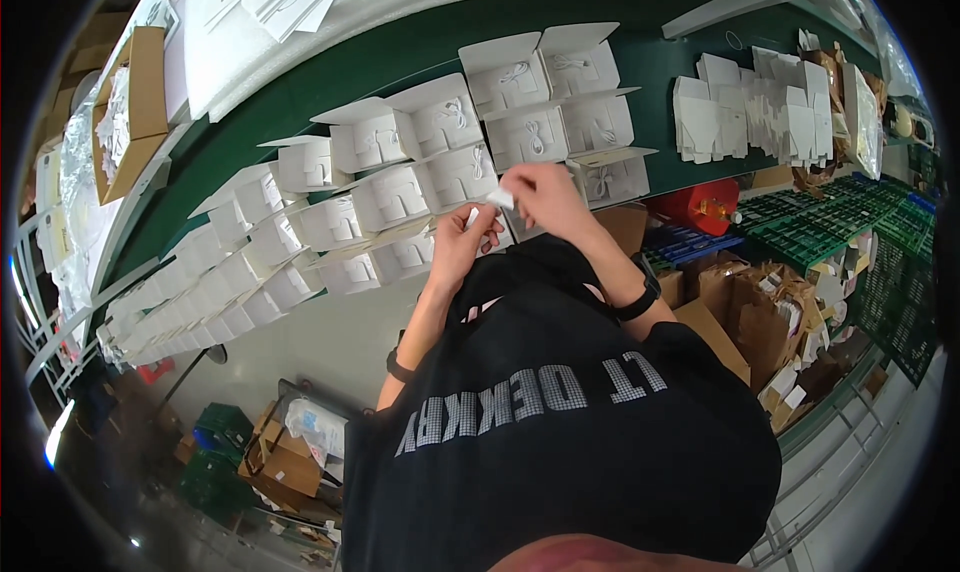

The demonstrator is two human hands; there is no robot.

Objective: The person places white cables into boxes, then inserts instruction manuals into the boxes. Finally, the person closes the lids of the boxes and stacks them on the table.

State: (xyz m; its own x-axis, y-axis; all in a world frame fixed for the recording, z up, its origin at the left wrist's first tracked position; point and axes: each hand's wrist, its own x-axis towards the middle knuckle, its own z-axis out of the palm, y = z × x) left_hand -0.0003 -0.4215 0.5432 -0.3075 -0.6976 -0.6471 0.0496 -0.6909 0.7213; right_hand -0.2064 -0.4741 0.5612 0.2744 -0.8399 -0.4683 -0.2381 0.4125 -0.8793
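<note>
My right hand [548, 198] is closed on a small white piece [501, 199], too small to name, above the near edge of the bench. Just to its left, my left hand [464, 242] has its fingers curled in a pinch. A bit of white shows at those fingertips; what it is I cannot make out. Under and beyond both hands stand rows of open white boxes [395, 208]. Coiled white cables [535, 137] lie in several boxes on the right. Other boxes farther left show only white inserts.
The boxes stand on a dark green bench [400, 77]. Flattened white cartons [708, 112] are stacked at the right, past a red bin [697, 206] and green plastic crates [830, 222]. White foam sheets [300, 42] lie at the far left, beside a brown carton [150, 112].
</note>
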